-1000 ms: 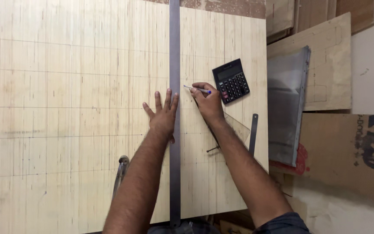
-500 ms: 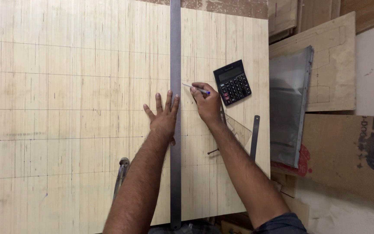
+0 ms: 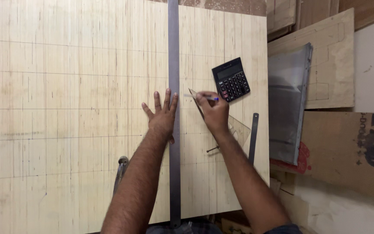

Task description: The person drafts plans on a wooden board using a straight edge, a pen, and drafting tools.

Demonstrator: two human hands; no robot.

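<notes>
- Left hand pressed flat, fingers spread wide, on the long steel ruler; grip holding nothing, only pinning the ruler down.
- Right hand at 3 o'clock of the ruler, grip pinched narrow on a pen, tip pointing toward 9 o'clock at the ruler's edge.
- Ruler running 12 to 6 o'clock across the pale plywood surface.
- Clear set square lying under the right wrist.
- Black calculator at 1 o'clock of the right hand.
- Short dark bar at 4 o'clock.
</notes>
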